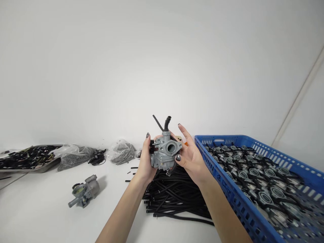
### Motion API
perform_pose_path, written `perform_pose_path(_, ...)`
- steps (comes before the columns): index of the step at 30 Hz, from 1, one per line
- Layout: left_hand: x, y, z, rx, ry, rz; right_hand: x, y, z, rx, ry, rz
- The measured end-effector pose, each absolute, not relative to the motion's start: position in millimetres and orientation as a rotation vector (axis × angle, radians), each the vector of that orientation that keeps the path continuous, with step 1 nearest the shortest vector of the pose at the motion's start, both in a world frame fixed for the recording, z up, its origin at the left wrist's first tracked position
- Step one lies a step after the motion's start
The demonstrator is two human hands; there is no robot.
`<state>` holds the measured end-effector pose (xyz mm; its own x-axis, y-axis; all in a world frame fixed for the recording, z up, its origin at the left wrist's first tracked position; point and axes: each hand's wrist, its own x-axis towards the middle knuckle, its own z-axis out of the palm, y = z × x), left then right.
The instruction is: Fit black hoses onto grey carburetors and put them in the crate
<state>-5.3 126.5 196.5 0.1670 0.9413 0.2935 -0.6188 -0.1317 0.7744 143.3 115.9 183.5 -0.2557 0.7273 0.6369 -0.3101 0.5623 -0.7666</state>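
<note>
A grey metal carburetor with a black hose fitting on top is held up in front of me, above a pile of black rubber tubes. My left hand grips its left side. From the right, my right hand cups it, thumb on the front flange and fingers spread behind. A thin black tube sticks up from the carburetor's top left.
A second grey carburetor lies on the white table at the left. A blue plastic crate with several carburetors fills the right. Plastic bags of small metal parts and a metal tray of black parts sit along the back left.
</note>
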Motion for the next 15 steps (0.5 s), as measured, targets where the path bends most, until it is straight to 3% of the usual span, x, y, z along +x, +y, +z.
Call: perform_pose_path(15, -7.1, 128.4, 196.2, 0.849, 0.457, 1.153, 150.5, 115.0, 187.2, -0.364, -1.633, 0.992)
